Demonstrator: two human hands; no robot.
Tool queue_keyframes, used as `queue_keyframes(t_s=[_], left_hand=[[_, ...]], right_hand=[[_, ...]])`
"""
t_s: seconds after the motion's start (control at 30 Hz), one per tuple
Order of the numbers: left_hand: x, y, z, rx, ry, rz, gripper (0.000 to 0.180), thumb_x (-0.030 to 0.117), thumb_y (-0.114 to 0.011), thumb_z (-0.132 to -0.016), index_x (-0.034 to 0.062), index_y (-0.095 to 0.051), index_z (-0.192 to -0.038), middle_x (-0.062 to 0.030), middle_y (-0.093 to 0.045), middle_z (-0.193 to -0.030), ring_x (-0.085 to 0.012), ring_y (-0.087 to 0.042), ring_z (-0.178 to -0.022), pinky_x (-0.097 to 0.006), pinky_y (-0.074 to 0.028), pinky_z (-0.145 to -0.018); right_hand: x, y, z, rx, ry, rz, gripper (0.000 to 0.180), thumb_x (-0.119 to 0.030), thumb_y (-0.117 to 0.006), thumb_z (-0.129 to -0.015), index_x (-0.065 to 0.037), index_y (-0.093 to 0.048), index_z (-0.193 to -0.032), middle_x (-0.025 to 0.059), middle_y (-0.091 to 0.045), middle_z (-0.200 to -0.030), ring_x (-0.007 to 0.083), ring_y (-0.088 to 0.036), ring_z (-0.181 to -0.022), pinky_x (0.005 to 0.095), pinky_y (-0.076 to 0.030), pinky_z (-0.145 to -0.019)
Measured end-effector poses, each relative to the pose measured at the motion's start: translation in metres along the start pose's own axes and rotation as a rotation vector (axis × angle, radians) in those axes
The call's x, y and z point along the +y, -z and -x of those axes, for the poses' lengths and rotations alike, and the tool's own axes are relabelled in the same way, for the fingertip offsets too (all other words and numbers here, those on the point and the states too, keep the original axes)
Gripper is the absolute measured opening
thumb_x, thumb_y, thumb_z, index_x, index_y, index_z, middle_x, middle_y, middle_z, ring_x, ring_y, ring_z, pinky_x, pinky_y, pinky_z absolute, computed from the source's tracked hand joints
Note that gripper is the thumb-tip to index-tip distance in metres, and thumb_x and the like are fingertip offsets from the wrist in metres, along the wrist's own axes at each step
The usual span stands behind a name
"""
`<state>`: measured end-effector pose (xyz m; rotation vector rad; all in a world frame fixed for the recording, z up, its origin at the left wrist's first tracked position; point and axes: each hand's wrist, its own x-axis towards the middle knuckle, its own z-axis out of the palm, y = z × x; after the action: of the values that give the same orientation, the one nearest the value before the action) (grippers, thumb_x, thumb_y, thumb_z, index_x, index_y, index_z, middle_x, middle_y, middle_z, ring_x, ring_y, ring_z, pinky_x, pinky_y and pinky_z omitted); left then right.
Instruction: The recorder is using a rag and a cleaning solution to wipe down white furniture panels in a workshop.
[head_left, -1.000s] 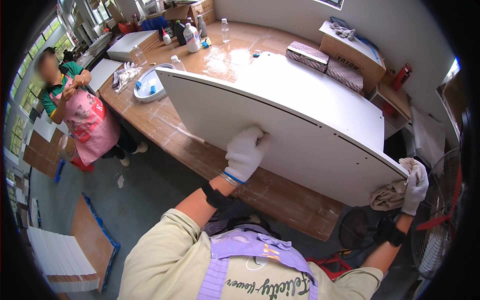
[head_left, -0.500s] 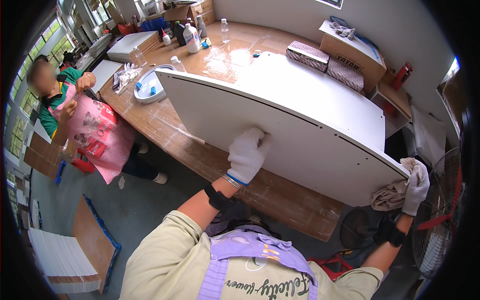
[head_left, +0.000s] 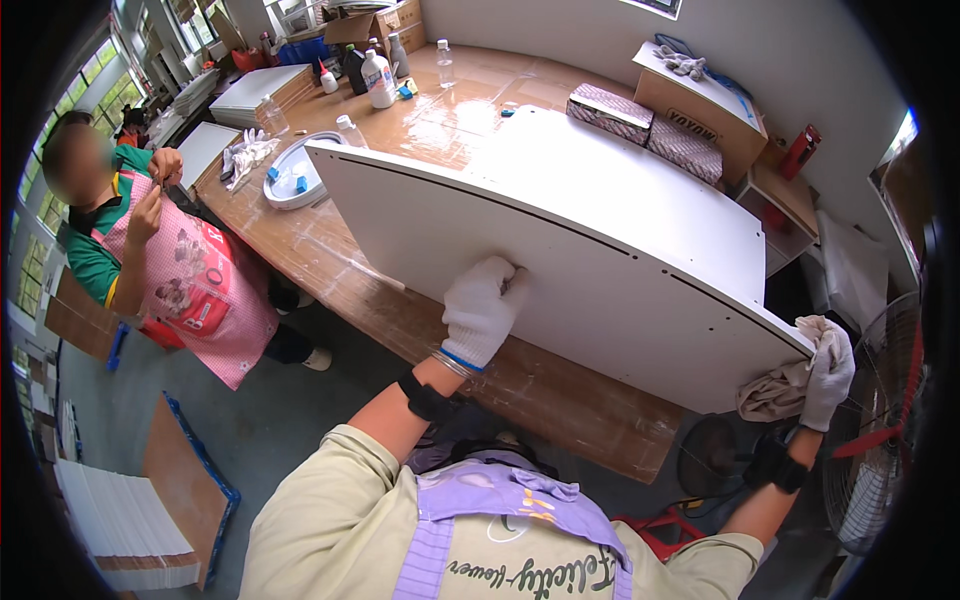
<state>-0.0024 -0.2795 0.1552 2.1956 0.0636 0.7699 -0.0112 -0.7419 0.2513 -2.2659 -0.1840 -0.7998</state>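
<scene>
A large white panel (head_left: 560, 270) stands tilted on its long edge on the brown worktable, dark holes and short slots along its upper edge. My left hand (head_left: 484, 310), in a white knit glove, is against the panel's near face with its fingers curled closed; whatever they may hold is hidden. At the panel's right end my right hand (head_left: 829, 380), also gloved, is closed on a crumpled beige cloth (head_left: 775, 392), which bunches over the corner and the near face. Behind the upright panel another white panel (head_left: 620, 190) lies flat.
Patterned boxes (head_left: 610, 112) rest on the flat panel's far side. A white bottle (head_left: 378, 80) and a round white lid (head_left: 290, 185) with blue pieces are on the table (head_left: 300, 245). A co-worker in a pink apron (head_left: 205, 280) stands left. A fan (head_left: 875, 430) is at right.
My left hand has shifted slightly left along the panel's face, fingers still curled. The right hand stays on the cloth at the corner. The co-worker's body and hands have moved a little.
</scene>
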Motion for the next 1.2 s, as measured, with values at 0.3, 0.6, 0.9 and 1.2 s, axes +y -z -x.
queue_keyframes(t_s=[0.3, 0.6, 0.9, 1.2], left_hand=[[0.008, 0.001, -0.001, 0.001, -0.040, 0.009, 0.020, 0.014, -0.068, -0.081, 0.0028, -0.058, -0.069, -0.0108, -0.054, -0.060, -0.0267, -0.052, -0.053, -0.036, -0.044, -0.053], [0.011, 0.001, -0.001, -0.024, 0.011, -0.018, 0.021, 0.016, -0.068, -0.080, 0.0052, -0.055, -0.067, -0.0122, -0.056, -0.064, -0.0322, -0.056, -0.060, -0.040, -0.045, -0.055], [0.010, -0.004, 0.002, -0.018, 0.026, 0.000, 0.020, 0.016, -0.069, -0.081, 0.0029, -0.059, -0.070, -0.0106, -0.056, -0.060, -0.0248, -0.053, -0.051, -0.036, -0.044, -0.051], [0.009, -0.007, 0.001, -0.024, -0.013, -0.055, 0.019, 0.017, -0.068, -0.083, 0.0031, -0.060, -0.074, -0.0104, -0.054, -0.061, -0.0228, -0.052, -0.054, -0.035, -0.044, -0.054]], right_hand=[[0.009, 0.005, 0.000, -0.041, 0.003, 0.027, 0.027, -0.013, -0.046, -0.097, 0.005, -0.060, -0.111, 0.0114, -0.065, -0.104, 0.0182, -0.062, -0.096, 0.0296, -0.047, -0.089], [0.004, 0.003, 0.001, -0.040, 0.002, 0.022, 0.026, -0.013, -0.046, -0.097, 0.005, -0.060, -0.111, 0.0115, -0.065, -0.103, 0.0181, -0.062, -0.095, 0.0294, -0.048, -0.087], [0.010, 0.002, 0.001, -0.024, -0.007, 0.028, 0.026, -0.013, -0.047, -0.097, 0.005, -0.060, -0.111, 0.0112, -0.066, -0.102, 0.0177, -0.062, -0.095, 0.0291, -0.048, -0.086], [0.010, 0.004, 0.001, -0.012, -0.004, 0.037, 0.026, -0.015, -0.047, -0.097, 0.005, -0.060, -0.110, 0.0113, -0.066, -0.102, 0.0174, -0.062, -0.094, 0.0289, -0.048, -0.086]])
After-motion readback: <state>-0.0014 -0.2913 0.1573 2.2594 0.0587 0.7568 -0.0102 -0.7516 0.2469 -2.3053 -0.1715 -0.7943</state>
